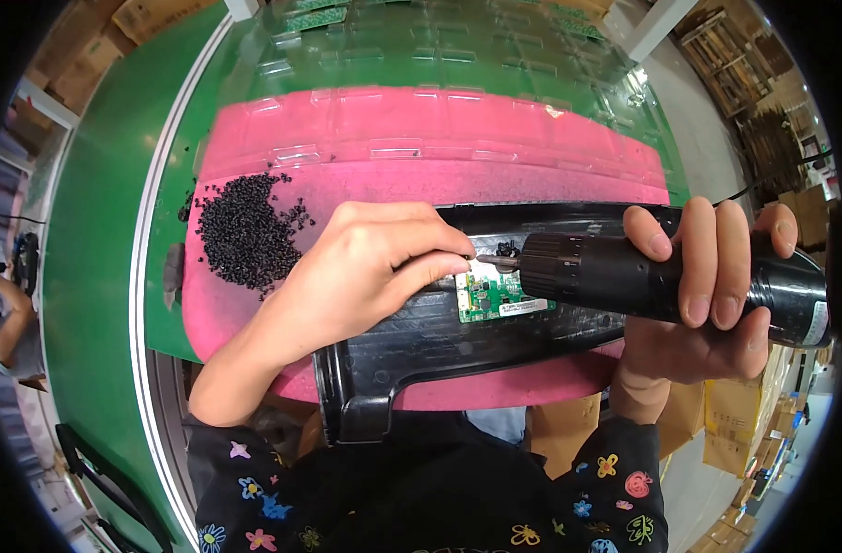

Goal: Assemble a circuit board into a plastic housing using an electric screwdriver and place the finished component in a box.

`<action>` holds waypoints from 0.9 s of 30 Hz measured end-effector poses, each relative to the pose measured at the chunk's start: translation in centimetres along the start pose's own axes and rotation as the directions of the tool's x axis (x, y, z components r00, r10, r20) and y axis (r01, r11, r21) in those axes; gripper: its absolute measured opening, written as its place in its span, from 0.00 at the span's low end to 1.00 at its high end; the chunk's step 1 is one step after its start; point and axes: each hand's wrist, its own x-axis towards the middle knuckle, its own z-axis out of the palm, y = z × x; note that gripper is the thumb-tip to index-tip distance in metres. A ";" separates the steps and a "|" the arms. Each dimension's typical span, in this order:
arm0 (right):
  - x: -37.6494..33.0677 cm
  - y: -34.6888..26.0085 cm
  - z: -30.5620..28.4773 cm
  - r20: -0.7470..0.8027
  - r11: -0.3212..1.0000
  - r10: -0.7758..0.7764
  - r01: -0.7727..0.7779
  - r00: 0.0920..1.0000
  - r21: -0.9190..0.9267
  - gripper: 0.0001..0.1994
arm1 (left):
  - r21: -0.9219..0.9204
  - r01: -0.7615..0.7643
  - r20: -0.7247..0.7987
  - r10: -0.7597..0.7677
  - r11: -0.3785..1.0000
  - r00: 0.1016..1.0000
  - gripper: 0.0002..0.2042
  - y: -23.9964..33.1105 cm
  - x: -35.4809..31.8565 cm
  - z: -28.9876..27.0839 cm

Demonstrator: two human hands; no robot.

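In my right hand [716, 267] lies a black electric screwdriver [568, 264], held nearly level with its metal bit pointing left. My left hand [375, 267] pinches a tiny dark piece, apparently a screw, between thumb and forefinger at the bit's tip. Below the bit, a green circuit board [495, 300] with a white label sits in a long black plastic housing [421, 346]. A few small black screws [508, 249] lie by the board's far edge. The bit and my left fingers hide part of the board.
A big heap of small black screws [246, 230] lies on the pink mat [532, 166] to the left. Clear plastic trays [393, 101] cover the far side of the green table [99, 230]. Cardboard boxes [734, 424] stand at the right; another person's arm [16, 318] shows far left.
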 end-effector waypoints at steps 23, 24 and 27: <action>0.4 -2.2 -3.0 0.077 0.942 0.155 -0.124 0.985 -0.312 0.20 | 0.130 -0.070 0.060 0.063 0.989 0.996 0.07 0.4 0.1 0.8; 0.3 -1.9 -3.7 0.053 0.928 0.133 -0.105 0.990 -0.358 0.21 | 0.154 -0.069 0.087 0.056 0.986 0.995 0.08 0.4 0.1 0.8; 0.5 -0.9 -4.3 -0.036 0.905 0.182 -0.181 0.983 -0.385 0.19 | 0.169 -0.071 0.129 0.050 0.983 0.990 0.11 0.0 -0.4 0.9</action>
